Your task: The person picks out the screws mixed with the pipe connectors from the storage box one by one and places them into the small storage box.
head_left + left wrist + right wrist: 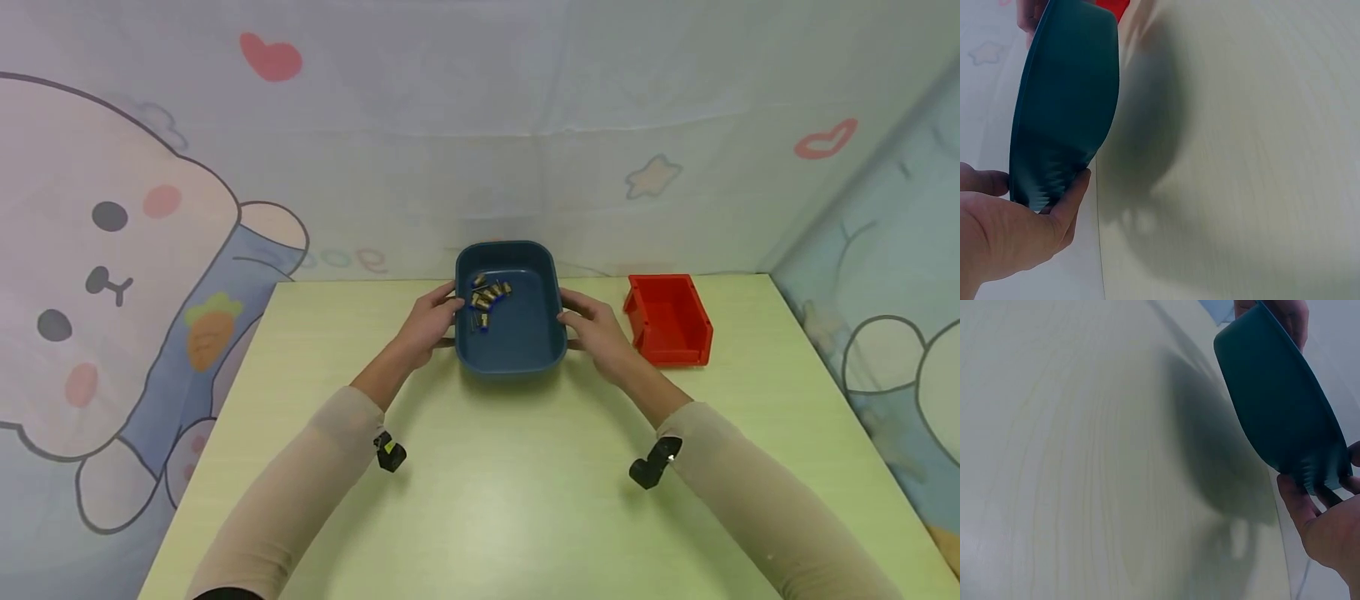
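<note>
A dark blue plastic bin (517,346) is held up off the table between both hands. Several small brass-coloured metal fittings (486,298) with blue bits lie in its left part. On the left side, my left hand (429,325) grips the bin, thumb at the rim and fingers underneath; the left wrist view shows this hand (1016,234) too. My right hand (597,329) holds the opposite side the same way. In the right wrist view its fingers (1297,500) reach under the bin (1279,394), and a shadow falls on the tabletop below.
A red open-front storage bin (667,321) stands on the table to the right of the right hand. The pale wood-grain table (487,500) ends at a printed cloth backdrop (465,125) behind. Another printed cloth (900,317) hangs along the right side.
</note>
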`<state>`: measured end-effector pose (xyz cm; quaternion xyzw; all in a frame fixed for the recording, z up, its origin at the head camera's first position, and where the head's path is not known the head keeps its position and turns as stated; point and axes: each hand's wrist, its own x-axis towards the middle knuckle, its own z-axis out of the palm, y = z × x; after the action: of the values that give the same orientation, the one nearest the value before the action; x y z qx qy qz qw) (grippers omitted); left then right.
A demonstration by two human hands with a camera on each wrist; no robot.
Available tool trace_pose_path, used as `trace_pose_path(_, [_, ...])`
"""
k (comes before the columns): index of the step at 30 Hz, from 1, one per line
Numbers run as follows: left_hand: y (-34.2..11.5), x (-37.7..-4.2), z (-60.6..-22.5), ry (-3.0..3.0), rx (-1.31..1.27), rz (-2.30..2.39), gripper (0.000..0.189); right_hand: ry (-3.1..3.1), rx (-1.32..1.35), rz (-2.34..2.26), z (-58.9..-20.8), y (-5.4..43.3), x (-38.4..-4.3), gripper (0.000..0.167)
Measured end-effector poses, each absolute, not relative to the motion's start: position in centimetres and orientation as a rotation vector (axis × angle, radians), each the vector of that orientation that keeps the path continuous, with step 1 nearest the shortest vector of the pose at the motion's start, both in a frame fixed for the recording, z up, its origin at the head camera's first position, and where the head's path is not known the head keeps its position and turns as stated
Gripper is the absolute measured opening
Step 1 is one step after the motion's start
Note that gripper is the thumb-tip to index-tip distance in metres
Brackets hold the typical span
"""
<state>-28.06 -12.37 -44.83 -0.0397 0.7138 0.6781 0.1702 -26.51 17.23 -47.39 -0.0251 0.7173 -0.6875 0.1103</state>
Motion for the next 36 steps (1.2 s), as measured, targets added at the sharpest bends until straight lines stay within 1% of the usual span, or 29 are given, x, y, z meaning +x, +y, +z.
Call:
trace_pose_path(17, [-10.3,-28.2,-45.4,1.971,-0.07,1.95,0.055,2.12,-0.007,-2.036,-47.7,19.6,-26.3,0.051])
trace_pose_path(26, [-9.8,-28.3,-46.3,1.952,-0.01,1.951,0.056,2.114,0.026,-2.05,-48.3,20.5,-26.0,0.05])
trace_pose_path(36, [-9.0,-28.3,-47.4,1.951,-0.017,1.942,0.056,2.079,0.089,-2.084,-49.2,21.0,-25.5,0.051])
